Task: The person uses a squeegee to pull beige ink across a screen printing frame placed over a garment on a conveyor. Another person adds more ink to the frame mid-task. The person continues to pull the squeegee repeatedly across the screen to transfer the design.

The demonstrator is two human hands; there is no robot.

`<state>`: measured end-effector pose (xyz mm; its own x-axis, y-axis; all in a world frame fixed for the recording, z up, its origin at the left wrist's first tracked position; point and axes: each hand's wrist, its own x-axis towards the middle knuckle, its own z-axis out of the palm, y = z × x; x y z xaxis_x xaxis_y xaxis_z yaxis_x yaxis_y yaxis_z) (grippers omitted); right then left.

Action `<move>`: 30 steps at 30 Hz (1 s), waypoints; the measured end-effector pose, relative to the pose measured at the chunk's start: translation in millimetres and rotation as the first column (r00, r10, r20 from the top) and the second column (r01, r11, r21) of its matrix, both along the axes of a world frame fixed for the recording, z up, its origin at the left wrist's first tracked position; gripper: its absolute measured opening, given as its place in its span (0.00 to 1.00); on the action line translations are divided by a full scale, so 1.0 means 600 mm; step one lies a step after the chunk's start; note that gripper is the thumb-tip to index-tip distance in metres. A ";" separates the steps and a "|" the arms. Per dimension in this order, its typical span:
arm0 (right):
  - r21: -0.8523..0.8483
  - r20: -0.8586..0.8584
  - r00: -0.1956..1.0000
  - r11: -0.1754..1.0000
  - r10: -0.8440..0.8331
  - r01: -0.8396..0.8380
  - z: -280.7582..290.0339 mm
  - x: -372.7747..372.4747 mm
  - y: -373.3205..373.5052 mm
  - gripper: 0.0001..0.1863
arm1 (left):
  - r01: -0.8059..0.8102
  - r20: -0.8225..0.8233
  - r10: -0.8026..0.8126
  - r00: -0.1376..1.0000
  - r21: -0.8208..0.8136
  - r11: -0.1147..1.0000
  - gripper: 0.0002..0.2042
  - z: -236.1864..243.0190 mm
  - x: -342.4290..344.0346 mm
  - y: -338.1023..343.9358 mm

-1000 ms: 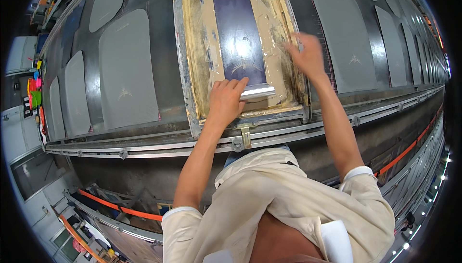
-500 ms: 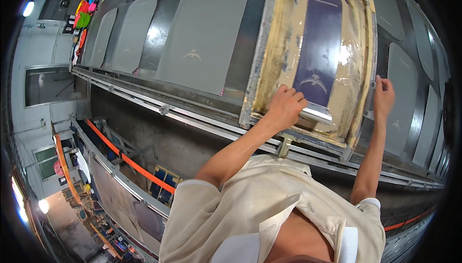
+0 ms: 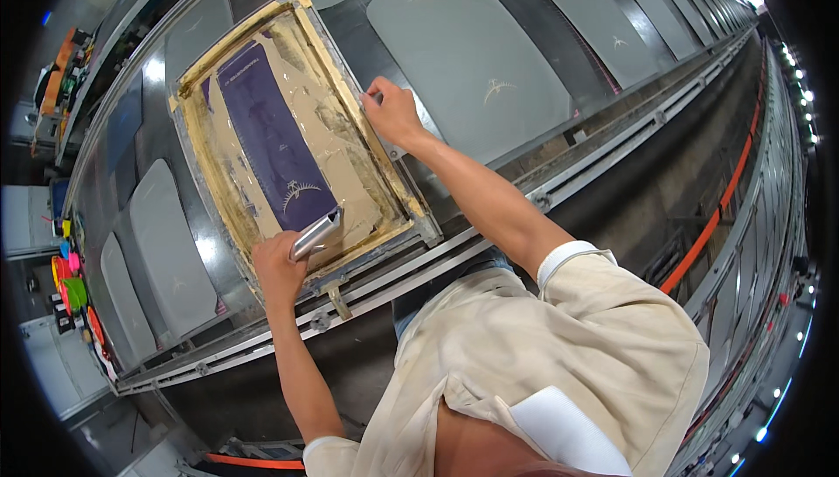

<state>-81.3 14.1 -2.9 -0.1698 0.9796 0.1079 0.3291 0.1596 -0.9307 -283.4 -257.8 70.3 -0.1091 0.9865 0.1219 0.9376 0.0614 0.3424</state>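
Bar [image 3: 316, 234] in left hand [image 3: 279, 266]; right [image 3: 392, 114] seemingly touches frame [image 3: 327, 49].

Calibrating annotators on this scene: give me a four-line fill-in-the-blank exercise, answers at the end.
1. The squeegee in the left hand is ____ in colour.
2. The right hand is beside the ____ long side of the printing screen.
3. The rounded-corner panels right of the printing screen are ____.
4. The beige shirt has sleeve cuffs that are ____.

Missing words: silver; right; grey; white.
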 end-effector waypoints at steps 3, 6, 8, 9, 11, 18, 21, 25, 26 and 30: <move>-0.040 0.072 0.997 0.998 -0.037 0.040 0.014 0.003 -0.037 0.10 | 0.057 0.020 -0.057 0.998 0.026 0.998 0.17 -0.011 0.001 -0.064; -0.032 0.123 0.992 0.999 -0.031 0.035 0.013 -0.020 -0.032 0.09 | 0.075 0.062 -0.081 0.995 0.095 0.993 0.21 -0.049 0.007 -0.109; 0.047 0.181 0.982 0.997 -0.062 0.054 -0.005 -0.030 -0.031 0.10 | 0.083 0.033 -0.086 0.996 0.077 0.994 0.22 -0.058 0.008 -0.137; 0.070 0.201 0.976 0.995 -0.088 0.075 -0.017 -0.034 -0.024 0.11 | 0.086 0.028 -0.089 0.996 0.071 0.994 0.22 -0.059 0.009 -0.139; 0.042 0.238 0.967 0.996 -0.087 0.079 -0.034 -0.019 -0.020 0.11 | 0.092 0.012 -0.093 0.996 0.042 0.995 0.23 -0.055 0.016 -0.139; 0.013 0.385 0.922 0.999 -0.047 0.045 -0.026 -0.022 -0.027 0.15 | 0.076 -0.011 -0.075 0.997 0.069 0.995 0.24 -0.064 -0.033 -0.066; -0.083 0.458 0.888 0.996 0.048 -0.011 -0.012 -0.015 -0.018 0.16 | 0.085 -0.034 -0.082 0.996 0.098 0.992 0.24 -0.083 -0.093 0.022; -0.295 0.601 0.749 0.949 0.278 -0.115 0.023 -0.025 0.026 0.15 | 0.100 -0.072 -0.087 0.994 0.202 0.974 0.22 -0.119 -0.200 0.195; -0.229 0.558 0.786 0.960 0.266 -0.162 0.029 -0.041 0.049 0.16 | 0.103 -0.087 -0.085 0.993 0.226 0.969 0.21 -0.126 -0.229 0.246; 0.122 0.320 0.899 0.928 0.299 -0.352 0.043 -0.156 0.144 0.20 | 0.144 -0.136 -0.107 0.985 0.303 0.942 0.14 -0.132 -0.339 0.436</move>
